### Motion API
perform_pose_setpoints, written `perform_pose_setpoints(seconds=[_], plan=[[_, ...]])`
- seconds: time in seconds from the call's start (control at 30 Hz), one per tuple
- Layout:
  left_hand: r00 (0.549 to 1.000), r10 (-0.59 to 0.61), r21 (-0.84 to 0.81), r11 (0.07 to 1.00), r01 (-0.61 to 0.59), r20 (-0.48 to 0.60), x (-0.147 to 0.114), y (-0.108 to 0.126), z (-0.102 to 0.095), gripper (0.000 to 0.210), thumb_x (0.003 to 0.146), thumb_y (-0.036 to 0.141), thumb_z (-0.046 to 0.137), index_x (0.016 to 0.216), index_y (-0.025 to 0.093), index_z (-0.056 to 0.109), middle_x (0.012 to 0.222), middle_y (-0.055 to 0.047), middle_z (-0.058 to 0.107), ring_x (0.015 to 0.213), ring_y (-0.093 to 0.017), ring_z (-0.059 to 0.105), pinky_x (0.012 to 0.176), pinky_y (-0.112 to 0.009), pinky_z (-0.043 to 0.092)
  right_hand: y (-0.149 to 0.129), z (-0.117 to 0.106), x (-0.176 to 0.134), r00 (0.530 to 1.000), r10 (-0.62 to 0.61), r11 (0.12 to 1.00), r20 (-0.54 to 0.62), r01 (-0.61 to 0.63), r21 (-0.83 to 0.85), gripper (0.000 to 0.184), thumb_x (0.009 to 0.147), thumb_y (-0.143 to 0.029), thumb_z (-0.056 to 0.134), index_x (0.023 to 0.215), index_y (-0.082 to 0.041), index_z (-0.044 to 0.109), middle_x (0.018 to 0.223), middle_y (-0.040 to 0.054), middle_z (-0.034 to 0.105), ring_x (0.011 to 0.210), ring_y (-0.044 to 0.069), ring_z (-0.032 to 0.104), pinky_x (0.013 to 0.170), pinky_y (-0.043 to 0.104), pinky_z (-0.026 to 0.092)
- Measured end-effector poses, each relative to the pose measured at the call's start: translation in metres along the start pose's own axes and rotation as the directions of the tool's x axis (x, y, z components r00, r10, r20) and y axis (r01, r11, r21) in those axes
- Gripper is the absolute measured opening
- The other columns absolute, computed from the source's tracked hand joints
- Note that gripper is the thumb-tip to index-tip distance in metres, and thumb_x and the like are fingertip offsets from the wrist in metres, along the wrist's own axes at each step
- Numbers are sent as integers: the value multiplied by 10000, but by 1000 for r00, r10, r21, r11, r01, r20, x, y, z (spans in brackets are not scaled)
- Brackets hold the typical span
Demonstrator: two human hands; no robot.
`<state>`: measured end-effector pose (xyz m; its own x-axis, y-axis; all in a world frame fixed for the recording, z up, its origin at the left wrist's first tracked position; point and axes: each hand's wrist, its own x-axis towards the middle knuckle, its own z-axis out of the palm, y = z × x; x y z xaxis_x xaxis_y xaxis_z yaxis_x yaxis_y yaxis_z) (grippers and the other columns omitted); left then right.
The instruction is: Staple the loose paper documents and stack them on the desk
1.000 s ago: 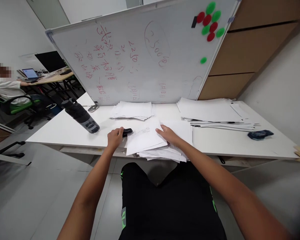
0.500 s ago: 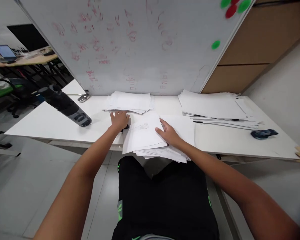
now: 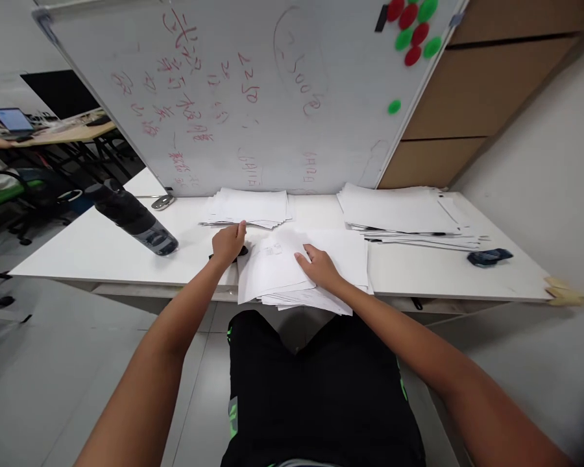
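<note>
A bent top sheet of paper (image 3: 272,266) with small print lies over a loose stack of papers (image 3: 316,298) at the desk's front edge. My right hand (image 3: 322,267) holds the sheet's right side, thumb on top and the other fingers at its edge. My left hand (image 3: 228,243) is just left of the sheet, its fingers curled in; whatever they hold is hidden. Beneath and beside that hand sits a small black object (image 3: 242,251), mostly covered. Behind it lies a shorter paper pile (image 3: 248,206).
A larger paper pile (image 3: 394,211) lies at the back right, near a dark crumpled item (image 3: 489,257). On the left are a dark bottle (image 3: 136,220) and a computer mouse (image 3: 163,202). A whiteboard (image 3: 272,149) stands behind the desk. A person's arm (image 3: 0,142) shows far left.
My left hand has gone from spread fingers to a curled shape. The sheet now bows up more on its left. My right hand stays on the paper; the view has tilted up slightly.
</note>
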<state>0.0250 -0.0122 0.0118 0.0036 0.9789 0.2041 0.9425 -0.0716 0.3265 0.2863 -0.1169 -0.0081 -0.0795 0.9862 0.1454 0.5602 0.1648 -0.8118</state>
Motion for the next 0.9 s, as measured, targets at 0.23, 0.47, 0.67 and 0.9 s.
perform_pose_setpoints(seconds=[0.23, 0.47, 0.67, 0.9], plan=[[992, 34, 29, 999, -38, 120, -1, 2, -4, 764, 957, 651, 113, 580, 227, 625, 721, -73, 713, 737, -235, 622, 640, -329, 382, 1, 2, 1, 1000, -15, 1000, -4, 15, -5, 252, 923, -458, 447, 804, -239, 488, 662, -24, 497, 638, 184, 488, 626, 295, 344], [987, 53, 129, 989, -73, 152, 2, 2, -1, 788, 939, 669, 82, 536, 226, 594, 681, -112, 684, 695, -253, 626, 640, -346, 400, 1, 2, 1, 1000, -29, 1000, -1, 29, -4, 262, 925, -447, 437, 753, -251, 410, 618, -38, 448, 590, 176, 454, 590, 293, 306], [983, 82, 188, 976, -113, 165, 2, 4, -1, 765, 939, 669, 124, 540, 219, 597, 674, -125, 681, 699, -256, 632, 626, -339, 385, 0, 0, 1, 1000, -18, 1000, 21, 18, 19, 286, 926, -439, 441, 729, -251, 352, 613, -41, 430, 570, 168, 432, 573, 294, 293], [992, 104, 195, 974, -117, 76, -4, 2, 3, 728, 953, 634, 152, 593, 224, 633, 661, -118, 674, 715, -259, 623, 623, -347, 373, 1, 0, 1, 1000, -15, 1000, 20, 15, 4, 298, 936, -454, 433, 735, -253, 342, 586, -46, 390, 548, 165, 410, 560, 297, 275]])
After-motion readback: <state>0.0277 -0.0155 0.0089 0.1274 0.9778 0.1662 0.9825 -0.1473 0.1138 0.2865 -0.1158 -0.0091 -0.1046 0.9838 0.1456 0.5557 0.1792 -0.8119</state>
